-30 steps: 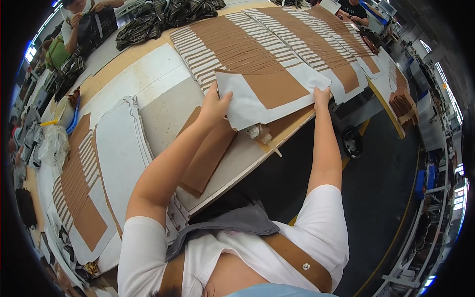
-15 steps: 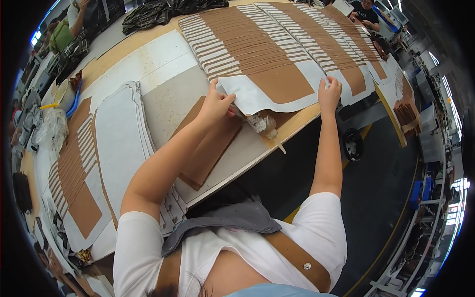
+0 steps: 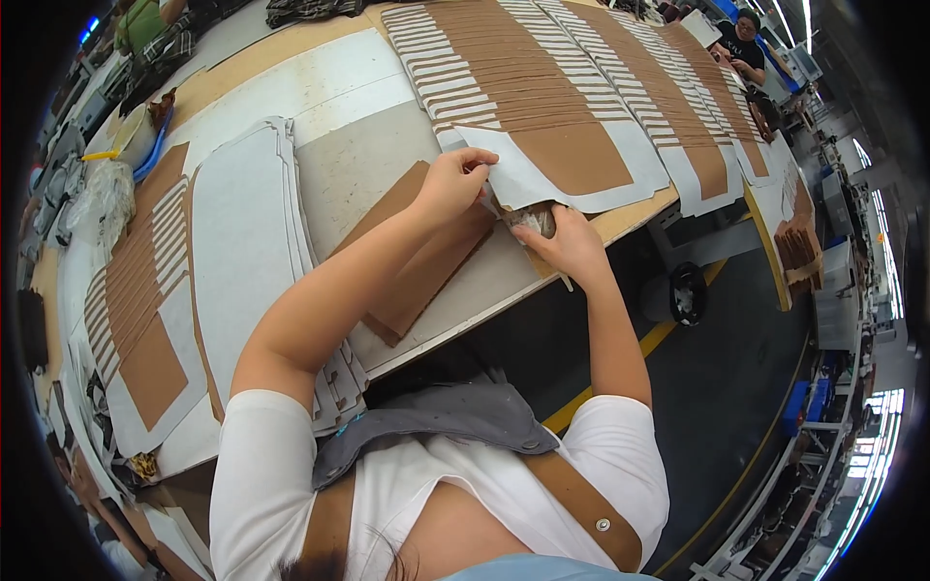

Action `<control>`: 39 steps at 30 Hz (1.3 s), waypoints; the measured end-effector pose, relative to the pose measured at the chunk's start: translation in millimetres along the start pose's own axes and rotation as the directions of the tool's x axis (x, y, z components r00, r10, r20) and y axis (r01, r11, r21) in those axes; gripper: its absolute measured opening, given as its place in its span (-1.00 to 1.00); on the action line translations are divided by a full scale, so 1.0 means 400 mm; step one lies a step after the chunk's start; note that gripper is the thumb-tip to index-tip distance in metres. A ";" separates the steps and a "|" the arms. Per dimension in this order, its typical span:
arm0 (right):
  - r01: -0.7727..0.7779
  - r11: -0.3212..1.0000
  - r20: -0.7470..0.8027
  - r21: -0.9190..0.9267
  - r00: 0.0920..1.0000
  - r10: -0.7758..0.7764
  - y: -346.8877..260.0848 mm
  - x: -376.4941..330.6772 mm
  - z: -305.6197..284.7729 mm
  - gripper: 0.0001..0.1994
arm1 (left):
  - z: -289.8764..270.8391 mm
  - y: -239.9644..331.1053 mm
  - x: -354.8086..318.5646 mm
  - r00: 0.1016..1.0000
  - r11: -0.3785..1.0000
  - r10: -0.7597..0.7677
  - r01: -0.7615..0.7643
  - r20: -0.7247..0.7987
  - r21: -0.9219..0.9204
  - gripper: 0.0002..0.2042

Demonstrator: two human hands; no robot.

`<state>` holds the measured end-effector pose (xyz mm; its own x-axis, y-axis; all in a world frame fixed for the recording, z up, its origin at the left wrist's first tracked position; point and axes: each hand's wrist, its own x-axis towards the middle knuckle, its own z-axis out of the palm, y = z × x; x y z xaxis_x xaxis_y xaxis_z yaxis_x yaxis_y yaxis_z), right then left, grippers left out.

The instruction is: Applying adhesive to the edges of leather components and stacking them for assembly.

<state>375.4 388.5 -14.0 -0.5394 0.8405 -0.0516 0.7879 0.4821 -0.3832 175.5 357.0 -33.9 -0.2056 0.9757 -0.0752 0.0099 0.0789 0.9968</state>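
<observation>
My left hand (image 3: 453, 182) pinches the near left edge of a white sheet with a brown panel (image 3: 572, 160), lifting it off the table. Under that lifted edge my right hand (image 3: 567, 242) grips a small crumpled whitish wad (image 3: 536, 220) at the table's front edge. A loose brown panel (image 3: 417, 257) lies flat below my left forearm. Beyond the held sheet, several like sheets overlap in a long row (image 3: 504, 68) running away across the table.
A stack of white sheets (image 3: 237, 252) lies on the left, with a second overlapped row (image 3: 136, 310) beyond it. Another person (image 3: 741, 44) sits at the far right. A black round stool (image 3: 686, 293) stands on the dark floor under the table edge.
My right hand has left the sheet's right corner and moved left under its lifted edge to the wad. My left hand still holds the sheet's edge.
</observation>
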 end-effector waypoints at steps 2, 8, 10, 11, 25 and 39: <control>0.044 0.999 -0.001 0.007 0.999 -0.044 0.004 -0.001 0.006 -0.40 | 0.001 0.009 -0.001 0.999 0.999 0.006 -0.004 -0.047 0.052 -0.77; -0.245 0.751 0.332 0.613 0.943 0.037 0.075 -0.098 -0.003 -0.49 | -0.009 -0.058 0.004 0.995 0.976 0.080 -0.066 -0.060 0.208 -0.76; -0.296 0.441 0.361 0.847 0.930 -0.068 0.120 -0.151 0.003 -0.57 | -0.008 -0.067 0.005 0.994 0.983 0.067 -0.051 -0.086 0.179 -0.76; -0.300 0.448 0.369 0.842 0.927 -0.072 0.124 -0.172 0.002 -0.57 | -0.010 -0.073 0.007 0.992 0.987 0.054 -0.036 -0.111 0.158 -0.77; 0.027 -0.209 -0.039 0.978 0.998 -0.055 -0.036 -0.072 -0.019 -0.39 | -0.188 0.123 -0.308 0.955 0.827 0.027 -0.188 0.297 0.529 -0.68; 0.024 -0.084 -0.059 0.996 0.897 -0.437 -0.538 0.181 0.079 -0.46 | -0.565 -0.007 -0.744 0.944 0.577 0.308 -0.088 -0.117 0.812 -0.85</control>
<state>157.5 337.8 35.7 -0.8110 0.5582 0.1754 -0.3753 -0.2665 -0.8878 15.4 20.2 -8.3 -0.3060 0.9214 0.2395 0.8183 0.1260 0.5608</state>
